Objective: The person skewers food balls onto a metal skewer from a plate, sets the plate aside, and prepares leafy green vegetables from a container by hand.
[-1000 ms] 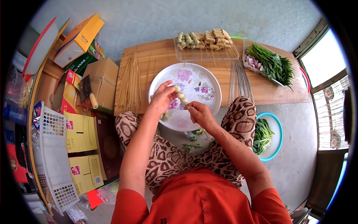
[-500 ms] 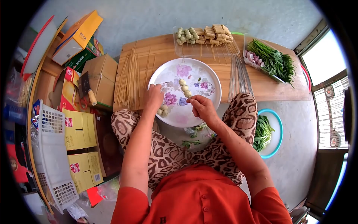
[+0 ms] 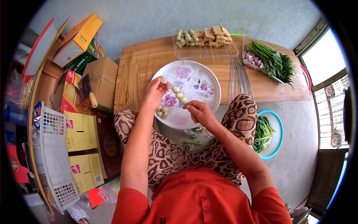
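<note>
My right hand (image 3: pixel 199 113) pinches a skewer over the right part of the round flowered tray (image 3: pixel 194 117). Three pale green balls on the skewer (image 3: pixel 179 95) point up and left, toward my other hand. Between the fingertips of my left hand (image 3: pixel 154 93) is a single ball (image 3: pixel 163 80), held above the tray's left side and apart from the skewered ones. Several loose balls (image 3: pixel 162 112) lie together on the tray's lower left, just below my left wrist. Most of the skewer's stick is hidden by my right hand.
Bamboo sticks (image 3: pixel 128 82) lie left on the wooden table (image 3: pixel 164 48), metal skewers (image 3: pixel 239 76) right. At the back, a clear tray (image 3: pixel 179 54) holds finished skewers. A container of greens (image 3: pixel 274 61) stands right; a blue-rimmed basin (image 3: pixel 280 140) sits on the floor. A cleaver (image 3: pixel 86 87) hangs left.
My left hand has risen from the tray's left edge and now shows a ball at its fingertips. The skewer in my right hand has tilted left and moved slightly down.
</note>
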`<state>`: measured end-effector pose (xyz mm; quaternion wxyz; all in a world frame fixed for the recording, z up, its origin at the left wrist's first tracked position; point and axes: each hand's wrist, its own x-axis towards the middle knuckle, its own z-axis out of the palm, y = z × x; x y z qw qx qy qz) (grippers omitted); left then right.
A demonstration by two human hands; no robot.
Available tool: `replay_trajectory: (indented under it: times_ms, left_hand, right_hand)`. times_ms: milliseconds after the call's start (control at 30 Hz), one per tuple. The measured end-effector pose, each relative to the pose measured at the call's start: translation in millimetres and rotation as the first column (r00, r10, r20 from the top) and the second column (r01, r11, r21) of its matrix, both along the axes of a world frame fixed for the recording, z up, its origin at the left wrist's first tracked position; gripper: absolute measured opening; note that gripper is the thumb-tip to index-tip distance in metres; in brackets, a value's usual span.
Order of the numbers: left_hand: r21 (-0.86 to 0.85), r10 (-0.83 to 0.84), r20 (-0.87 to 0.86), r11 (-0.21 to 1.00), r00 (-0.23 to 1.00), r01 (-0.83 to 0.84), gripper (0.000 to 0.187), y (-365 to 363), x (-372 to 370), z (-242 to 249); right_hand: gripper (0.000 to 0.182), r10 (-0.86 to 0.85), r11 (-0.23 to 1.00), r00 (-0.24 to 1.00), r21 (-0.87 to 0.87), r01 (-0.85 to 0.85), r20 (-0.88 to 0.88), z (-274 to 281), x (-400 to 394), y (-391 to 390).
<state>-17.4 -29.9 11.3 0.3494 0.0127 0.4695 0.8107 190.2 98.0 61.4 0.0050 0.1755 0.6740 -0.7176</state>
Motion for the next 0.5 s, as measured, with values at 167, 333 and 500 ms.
replay_trajectory:
  times_ms: [167, 333, 500]
  left_hand:
    - [0.098, 0.025, 0.051, 0.995, 0.998, -0.03, 0.012, 0.0, -1.8, -1.7]
    - [0.123, 0.027, 0.061, 0.992, 0.998, -0.034, 0.01, 0.3, -1.2, -1.2]
    - [0.112, 0.02, 0.045, 0.993, 0.999, -0.024, 0.01, 2.6, 2.1, 0.7]
  right_hand:
    - [0.022, 0.021, 1.0, 1.0, 0.003, -0.021, -0.005, 0.7, 0.3, -3.8]
    - [0.021, 0.042, 0.998, 0.999, 0.038, -0.042, -0.01, -1.6, -0.9, -4.5]
    - [0.021, 0.036, 0.999, 0.999, 0.015, -0.036, -0.01, -1.9, -1.2, -5.8]
